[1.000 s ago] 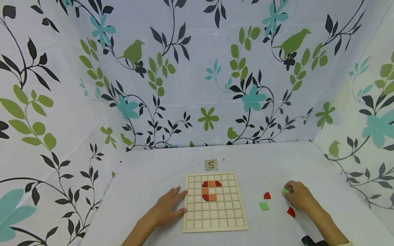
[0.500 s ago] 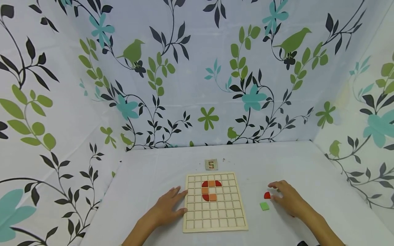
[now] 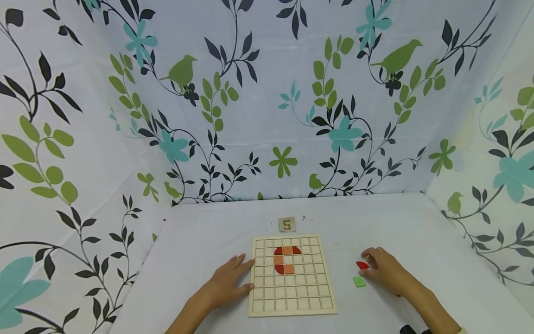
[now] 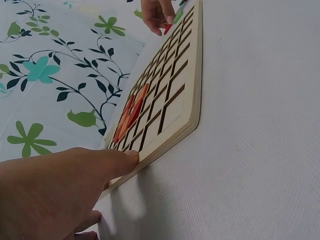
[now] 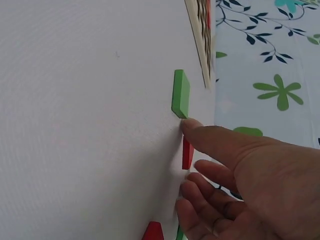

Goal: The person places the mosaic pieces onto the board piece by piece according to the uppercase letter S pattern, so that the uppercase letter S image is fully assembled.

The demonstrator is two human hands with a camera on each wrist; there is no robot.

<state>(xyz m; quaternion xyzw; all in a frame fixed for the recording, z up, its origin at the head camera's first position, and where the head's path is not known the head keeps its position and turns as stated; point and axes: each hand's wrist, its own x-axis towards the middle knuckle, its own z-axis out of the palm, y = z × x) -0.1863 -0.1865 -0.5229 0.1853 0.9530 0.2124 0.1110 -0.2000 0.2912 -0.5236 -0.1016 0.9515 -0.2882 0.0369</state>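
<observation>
My left hand (image 3: pixel 230 282) lies at the left edge of a wooden grid board (image 3: pixel 303 304), fingers spread, thumb and fingertips touching its rim. In the left wrist view the thumb presses the board's corner side. Red and orange tiles (image 3: pixel 278 260) fill several squares in the board's upper middle. Right of the board, my right hand (image 3: pixel 385 269) has a red quarter-circle tile (image 3: pixel 362 265) between thumb and curled fingers. A green square tile (image 3: pixel 359 281) lies just below the thumb. In the right wrist view another red tile (image 5: pixel 153 232) lies near the bottom edge.
A small card (image 3: pixel 287 224) with a letter-like S pattern lies behind the board. A green sliver (image 5: pixel 180 232) shows beneath the right fingers. A black object (image 3: pixel 408 329) sits by the right forearm. Patterned cloth (image 3: pixel 258 116) hangs behind and at both sides.
My right hand let go of a green tile farther right and moved left to the red quarter-circle tile, which has turned between its fingers. The left hand has stayed in place.
</observation>
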